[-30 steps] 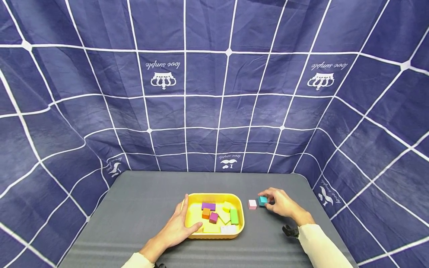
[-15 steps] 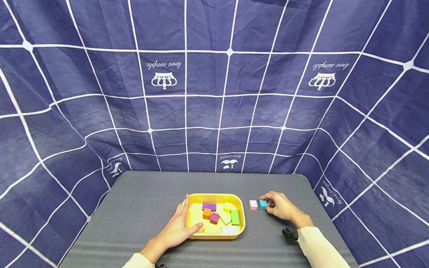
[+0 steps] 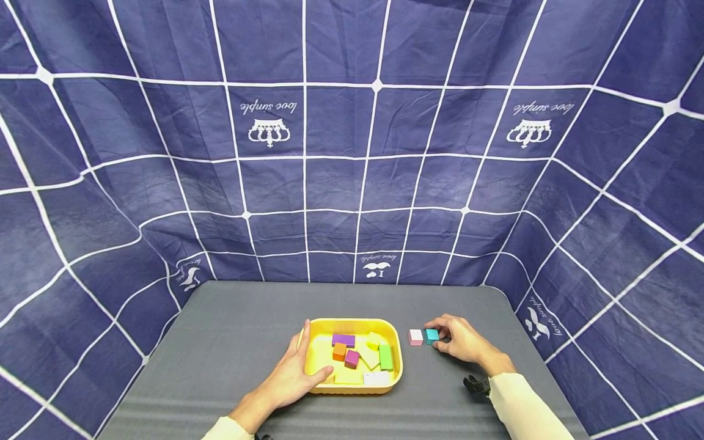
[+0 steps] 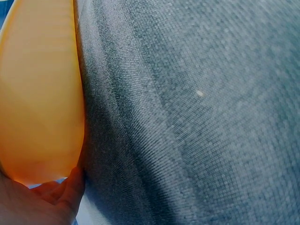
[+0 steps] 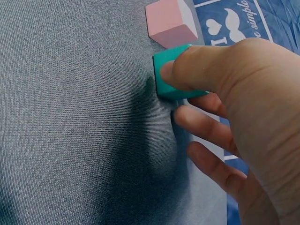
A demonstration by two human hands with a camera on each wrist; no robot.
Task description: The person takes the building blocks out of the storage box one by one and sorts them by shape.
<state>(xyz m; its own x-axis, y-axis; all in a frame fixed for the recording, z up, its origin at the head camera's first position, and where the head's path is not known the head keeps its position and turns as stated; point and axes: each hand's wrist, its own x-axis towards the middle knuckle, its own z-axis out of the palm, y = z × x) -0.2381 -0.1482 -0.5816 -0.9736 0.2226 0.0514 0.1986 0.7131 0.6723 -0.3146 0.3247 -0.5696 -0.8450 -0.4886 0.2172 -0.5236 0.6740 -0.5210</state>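
My right hand [image 3: 464,339] pinches a teal cube [image 5: 169,89] between thumb and fingers, the cube at the table's surface. In the right wrist view the thumb lies across its near face, and the other fingers hang beside it. Just left of it in the head view sits a pink block [image 3: 415,337], a narrow gap between the two. My left hand [image 3: 291,373] holds the left end of a yellow plastic bin [image 3: 398,348], its thumb over the front rim and a finger along the left side. The left wrist view shows bent fingers at the bin's wall [image 4: 42,93].
Inside the bin lie a purple block [image 3: 343,340], an orange cube [image 3: 339,351], a magenta cube [image 3: 351,359], a green block [image 3: 385,357], a white block [image 3: 376,377] and several yellow pieces. A blue gridded cloth [image 3: 330,183] surrounds the grey table [image 3: 247,330].
Over the first half second, my right hand lowered the teal cube and brought it level with the pink block. Since then it has barely moved. My left hand stays on the bin.
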